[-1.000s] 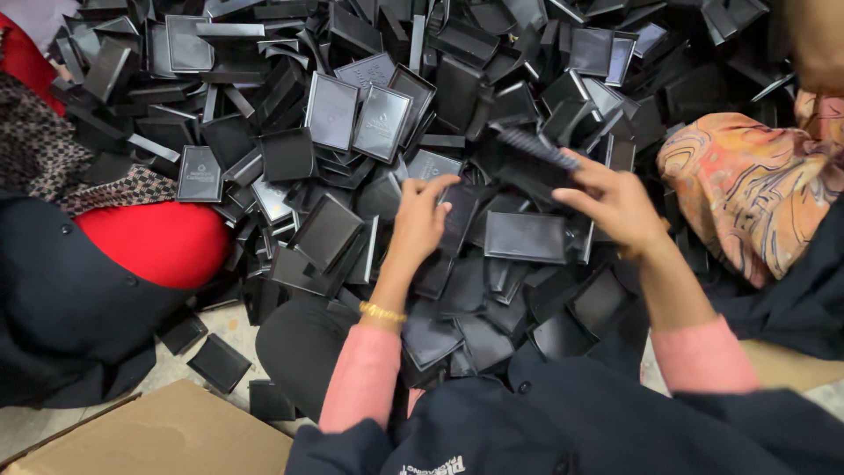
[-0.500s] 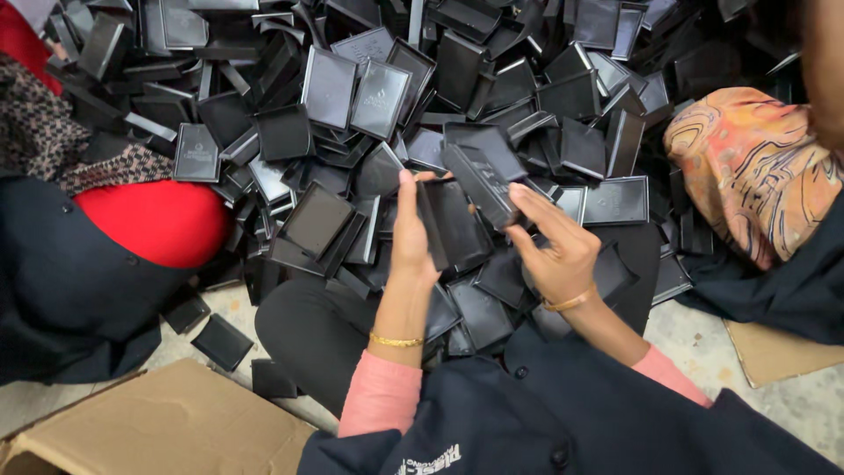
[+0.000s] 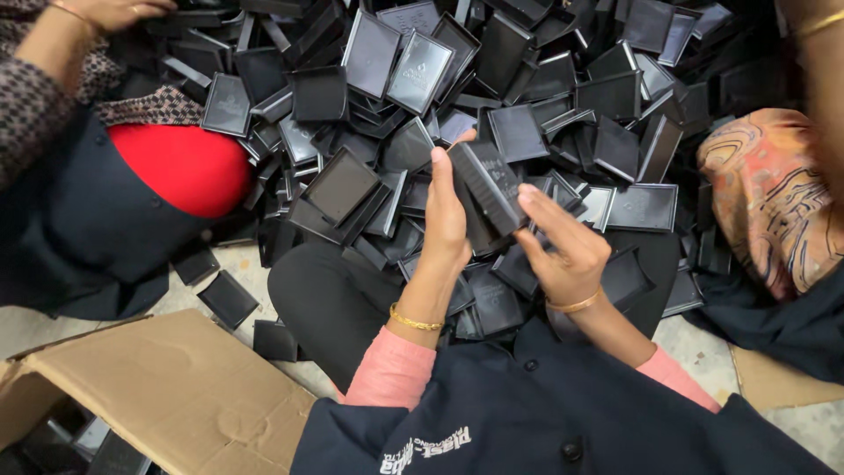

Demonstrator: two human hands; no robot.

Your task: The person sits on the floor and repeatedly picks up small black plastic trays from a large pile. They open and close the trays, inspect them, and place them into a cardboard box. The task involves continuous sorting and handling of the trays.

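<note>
My left hand point(image 3: 446, 220) grips a small stack of flat black plastic trays point(image 3: 488, 186), held upright on edge over my lap. My right hand point(image 3: 567, 251) is just right of the stack, its fingers stretched out and touching the stack's right side and top. Both wrists wear a thin gold bangle and pink sleeves under a dark jacket. Beyond my hands spreads a large heap of the same black rectangular trays point(image 3: 527, 97), lying at all angles.
An open cardboard box point(image 3: 167, 387) sits at the lower left, with a few trays point(image 3: 229, 297) loose on the floor beside it. One seated person in red and dark cloth point(image 3: 132, 193) is at the left. Another person in orange patterned fabric point(image 3: 774, 193) is at the right.
My hands came back from the heap toward my lap. The left hand now holds gathered trays upright, and the right hand has come in against the stack.
</note>
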